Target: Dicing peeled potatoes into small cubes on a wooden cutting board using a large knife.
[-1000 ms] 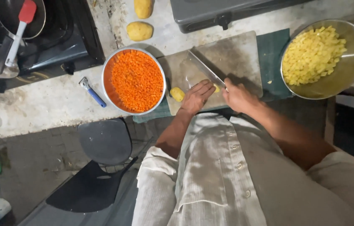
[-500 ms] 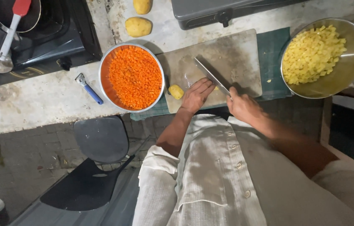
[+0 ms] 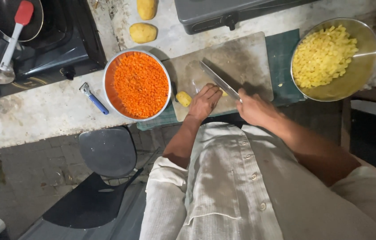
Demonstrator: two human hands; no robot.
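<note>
Step in hand, by the look of it: cutting potato on the board (image 3: 241, 53); R hand (image 3: 252, 109) at 5 o'clock of the board, fingers clamped on the knife (image 3: 219, 81) handle, blade running up toward 11 o'clock, tip over mid-board; L hand (image 3: 203, 101) just beside the blade, fingers curled together, pressing down on a potato bit mostly hidden under them w/ a sliver of yellow showing by the blade; cannot tell its shape.

A 2nd potato piece (image 3: 183, 98) lies at the board's 7 o'clock corner, near the L hand, apart from it.

Round about on the bench (image 3: 41, 115): bowl of diced carrot (image 3: 140, 84) at 9 o'clock of the board, touching its edge; bowl of potato cubes (image 3: 326, 55) at 3 o'clock, on the green mat; 2 whole potatoes (image 3: 143, 32) at 11 o'clock; peeler (image 3: 94, 98) w/ blue handle further at 9 o'clock.

Next move, as I judge it: blade must come down close by the L fingertips, so those want tucking back & the bit held steady; risk is a slip on the wet board.
</note>
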